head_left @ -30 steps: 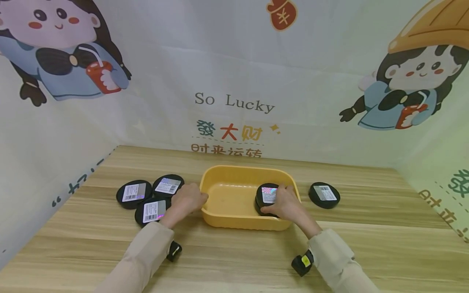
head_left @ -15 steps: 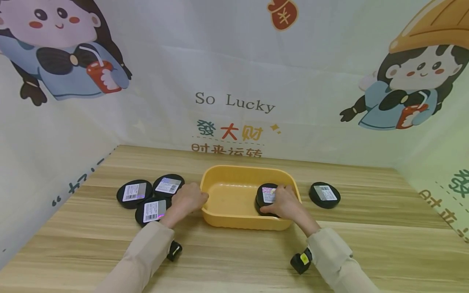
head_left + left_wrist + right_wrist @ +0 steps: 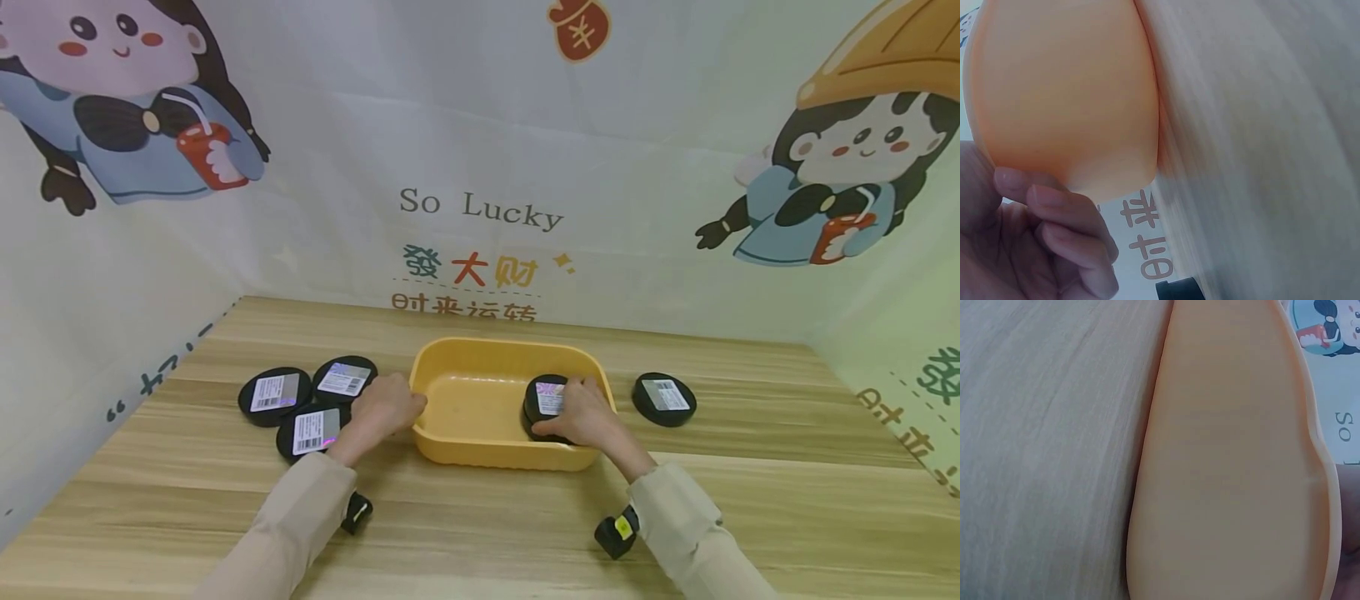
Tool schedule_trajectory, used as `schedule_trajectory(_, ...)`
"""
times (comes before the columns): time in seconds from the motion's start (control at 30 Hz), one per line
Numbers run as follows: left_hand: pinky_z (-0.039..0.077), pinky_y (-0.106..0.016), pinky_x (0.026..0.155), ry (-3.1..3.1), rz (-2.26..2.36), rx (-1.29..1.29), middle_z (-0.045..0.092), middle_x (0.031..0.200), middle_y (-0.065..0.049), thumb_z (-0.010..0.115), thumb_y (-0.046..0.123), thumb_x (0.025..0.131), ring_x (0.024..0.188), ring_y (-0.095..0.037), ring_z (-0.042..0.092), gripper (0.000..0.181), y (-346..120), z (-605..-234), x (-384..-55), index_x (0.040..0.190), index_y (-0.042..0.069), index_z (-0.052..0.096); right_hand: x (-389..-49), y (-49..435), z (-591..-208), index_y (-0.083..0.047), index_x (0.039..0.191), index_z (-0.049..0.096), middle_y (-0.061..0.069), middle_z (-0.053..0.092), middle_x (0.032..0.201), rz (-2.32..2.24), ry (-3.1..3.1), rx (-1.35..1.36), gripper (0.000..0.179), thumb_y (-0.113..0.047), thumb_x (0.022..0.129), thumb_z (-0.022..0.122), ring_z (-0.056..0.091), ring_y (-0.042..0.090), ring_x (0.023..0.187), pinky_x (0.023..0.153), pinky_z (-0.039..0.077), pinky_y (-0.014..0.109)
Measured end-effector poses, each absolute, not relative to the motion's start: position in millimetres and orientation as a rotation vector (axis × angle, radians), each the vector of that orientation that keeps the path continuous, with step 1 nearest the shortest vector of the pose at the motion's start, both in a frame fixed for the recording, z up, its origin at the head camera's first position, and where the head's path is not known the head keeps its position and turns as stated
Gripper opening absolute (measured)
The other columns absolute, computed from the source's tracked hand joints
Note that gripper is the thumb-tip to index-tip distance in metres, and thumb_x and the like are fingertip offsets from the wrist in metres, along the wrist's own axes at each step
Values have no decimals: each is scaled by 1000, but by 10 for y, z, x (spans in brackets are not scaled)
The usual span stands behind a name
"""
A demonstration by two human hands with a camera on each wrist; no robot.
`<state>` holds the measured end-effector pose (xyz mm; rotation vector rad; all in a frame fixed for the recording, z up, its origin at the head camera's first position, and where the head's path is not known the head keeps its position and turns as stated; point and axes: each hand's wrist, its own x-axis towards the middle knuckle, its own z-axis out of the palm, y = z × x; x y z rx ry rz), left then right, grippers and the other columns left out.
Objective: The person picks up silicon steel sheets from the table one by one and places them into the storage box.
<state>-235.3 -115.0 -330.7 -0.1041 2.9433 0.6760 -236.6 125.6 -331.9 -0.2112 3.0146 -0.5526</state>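
Pinching yellow bin (image 3: 465,408) at left rim with left hand (image 3: 386,407), grasping black disc (image 3: 549,400) inside its right end with right hand (image 3: 588,414), with three discs (image 3: 309,432) left and lone disc (image 3: 664,400) right of bin.

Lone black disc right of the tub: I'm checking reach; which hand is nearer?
Right. The right hand is in the tub, left of the disc; the left hand grips the tub's left end.

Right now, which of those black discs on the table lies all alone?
The black disc right of the yellow basin; the three other discs on the wooden table are bunched left of the basin.
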Motion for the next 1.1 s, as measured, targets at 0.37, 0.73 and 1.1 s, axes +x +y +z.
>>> schedule_trajectory(0.37, 34, -27, 45, 2934, 677, -123, 49, 61, -5, 46, 22, 82, 54, -16, 46, 23, -1138, -3314, -2360, 65, 7, 51, -2324, 1271, -3279, 18, 119, 34, 28, 44, 109, -604, 3011, -207, 83, -32, 67, 75, 44, 35, 103, 87, 40, 44)
schedule_trajectory(0.73, 35, -28, 47, 2944, 665, -125, 49, 63, -6, 46, 23, 82, 57, -17, 47, 24, -1148, -3326, -2367, 65, 7, 52, -2264, 1395, -3119, 18, 127, 27, 36, 37, 126, -766, 3053, -287, 74, -26, 81, 63, 37, 44, 117, 94, 34, 49)
schedule_trajectory(1.1, 36, -29, 47, 2938, 645, -172, 50, 63, -7, 47, 22, 80, 56, -18, 48, 23, -1133, -3339, -2398, 64, 7, 52, -2228, 1637, -2942, 14, 123, 37, 32, 49, 115, -831, 3147, -236, 58, -21, 82, 59, 49, 42, 103, 83, 42, 48)
